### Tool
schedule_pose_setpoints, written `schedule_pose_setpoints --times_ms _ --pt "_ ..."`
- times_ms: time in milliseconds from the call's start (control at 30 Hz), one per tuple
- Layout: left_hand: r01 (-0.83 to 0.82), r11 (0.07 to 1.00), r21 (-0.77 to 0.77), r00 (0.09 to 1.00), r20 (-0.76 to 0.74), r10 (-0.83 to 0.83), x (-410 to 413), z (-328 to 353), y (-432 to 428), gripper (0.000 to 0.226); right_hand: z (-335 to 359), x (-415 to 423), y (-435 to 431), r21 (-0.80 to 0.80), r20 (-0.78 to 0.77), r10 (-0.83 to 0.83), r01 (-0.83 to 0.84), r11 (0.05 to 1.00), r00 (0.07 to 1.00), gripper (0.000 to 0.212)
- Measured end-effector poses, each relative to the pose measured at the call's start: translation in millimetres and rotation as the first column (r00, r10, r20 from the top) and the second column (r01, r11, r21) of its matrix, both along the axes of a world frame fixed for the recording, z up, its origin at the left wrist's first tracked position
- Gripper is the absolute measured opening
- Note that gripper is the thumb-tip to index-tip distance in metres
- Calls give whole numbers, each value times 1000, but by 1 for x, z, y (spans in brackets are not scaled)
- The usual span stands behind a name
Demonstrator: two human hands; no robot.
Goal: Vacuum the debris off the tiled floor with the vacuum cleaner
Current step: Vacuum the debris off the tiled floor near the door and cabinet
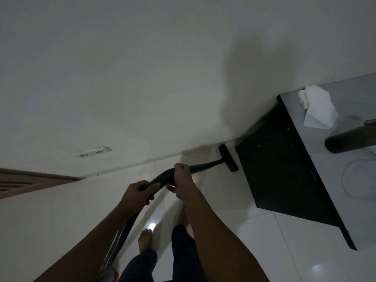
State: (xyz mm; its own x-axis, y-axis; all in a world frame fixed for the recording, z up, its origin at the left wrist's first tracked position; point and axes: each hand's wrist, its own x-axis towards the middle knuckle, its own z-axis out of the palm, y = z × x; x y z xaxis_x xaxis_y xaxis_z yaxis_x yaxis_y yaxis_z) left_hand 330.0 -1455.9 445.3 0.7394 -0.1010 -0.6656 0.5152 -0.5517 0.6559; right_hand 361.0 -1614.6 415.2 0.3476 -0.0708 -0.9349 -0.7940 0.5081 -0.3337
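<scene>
Both hands grip the ribbed black handle (162, 176), right hand (182, 180) nearer the matte cabinet (274, 159) than left hand (138, 192). Flat nozzle (227, 160) sits on glossy tiles (254, 241) just beside that cabinet; blurred hose (126, 231) is cut off below.

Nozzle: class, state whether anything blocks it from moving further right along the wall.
Yes. The black cabinet stands on the floor directly right of the nozzle and blocks that path. Leftward along the wall, nothing visible stands in the way.
</scene>
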Motion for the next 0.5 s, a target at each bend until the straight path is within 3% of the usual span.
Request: schedule_pose_setpoints --times_ms 133,300,500 --pt "103 994 -27 993 -59 -104 12 2 -7 36 -4 6 -14 -11 -30 3 -4 1000 1000 25" --pt "-46 997 -54 996 -79 42 3 6 -9 48 -5 4 -3 -62 -42 58 -60 996 997 15" --pt "38 997 -64 975 -215 -51 -16 13 18 59 0 -11 9 -100 -129 135 -148 984 982 30"
